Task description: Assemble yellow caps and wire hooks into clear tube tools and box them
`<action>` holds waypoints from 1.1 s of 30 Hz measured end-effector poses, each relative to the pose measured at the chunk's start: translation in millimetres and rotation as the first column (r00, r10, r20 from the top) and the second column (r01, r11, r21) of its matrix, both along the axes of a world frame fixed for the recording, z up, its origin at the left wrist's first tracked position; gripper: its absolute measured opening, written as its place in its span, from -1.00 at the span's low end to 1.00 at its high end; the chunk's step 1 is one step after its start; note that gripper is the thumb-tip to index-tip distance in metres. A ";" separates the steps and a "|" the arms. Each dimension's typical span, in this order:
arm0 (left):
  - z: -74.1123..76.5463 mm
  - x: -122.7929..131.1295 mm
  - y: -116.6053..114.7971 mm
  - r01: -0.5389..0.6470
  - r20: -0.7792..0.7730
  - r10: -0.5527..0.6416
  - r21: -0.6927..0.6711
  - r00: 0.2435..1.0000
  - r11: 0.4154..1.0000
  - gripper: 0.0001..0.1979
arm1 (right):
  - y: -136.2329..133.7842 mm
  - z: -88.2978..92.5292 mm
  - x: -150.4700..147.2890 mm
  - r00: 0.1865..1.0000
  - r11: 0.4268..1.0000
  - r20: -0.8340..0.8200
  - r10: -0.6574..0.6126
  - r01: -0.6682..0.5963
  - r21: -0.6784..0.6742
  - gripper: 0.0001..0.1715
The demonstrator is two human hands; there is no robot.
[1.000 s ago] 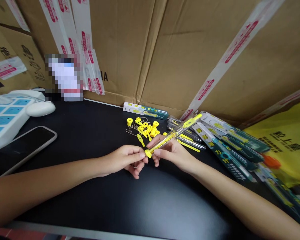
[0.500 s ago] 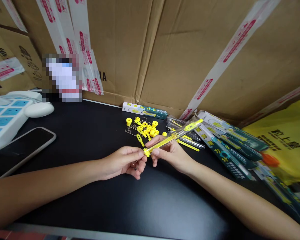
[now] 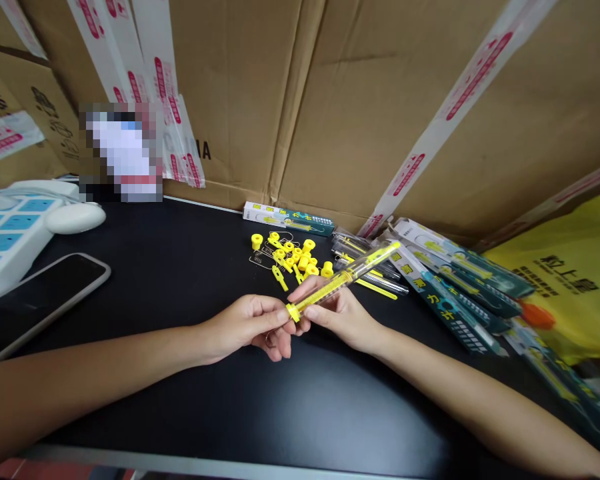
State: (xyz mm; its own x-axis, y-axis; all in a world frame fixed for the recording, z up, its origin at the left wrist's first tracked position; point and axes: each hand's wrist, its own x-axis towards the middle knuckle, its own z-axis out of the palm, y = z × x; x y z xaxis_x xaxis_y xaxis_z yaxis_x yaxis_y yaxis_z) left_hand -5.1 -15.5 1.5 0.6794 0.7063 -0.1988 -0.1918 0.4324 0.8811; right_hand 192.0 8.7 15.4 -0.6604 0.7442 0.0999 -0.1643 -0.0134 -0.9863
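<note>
A clear tubular spring scale [image 3: 347, 276] with yellow inner parts slants up to the right between my two hands. My right hand [image 3: 343, 313] is closed round the lower half of its tube, thumb on the near side. At the lower end is a yellow cap [image 3: 293, 312]; my left hand [image 3: 260, 327] pinches there with thumb and index finger. The other left fingers are curled beneath, and a bit of thin wire shows by them, partly hidden. Just beyond the hands lie several loose yellow plastic parts [image 3: 303, 264] with thin wire hooks and springs [image 3: 261, 259].
Clear tubes [image 3: 390, 287] lie behind my right hand. Several printed spring scale boxes [image 3: 445, 303] are piled at right beside a yellow bag [image 3: 565, 280]; another box [image 3: 289, 219] stands at the back. A phone [image 3: 45, 303] and power strip [image 3: 17, 230] are at left. Cardboard [image 3: 240, 100] walls the rear.
The spring scale's upper end has dipped slightly and its lower end has dropped a little. My left fingers have shifted slightly at the cap. Both hands keep their grip.
</note>
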 end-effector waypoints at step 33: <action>4.6 -1.2 3.7 -0.110 -0.147 0.200 0.471 0.969 0.875 -0.70 | 9.3 -7.5 -0.2 0.988 0.969 0.013 -0.155 0.155 -0.191 -0.71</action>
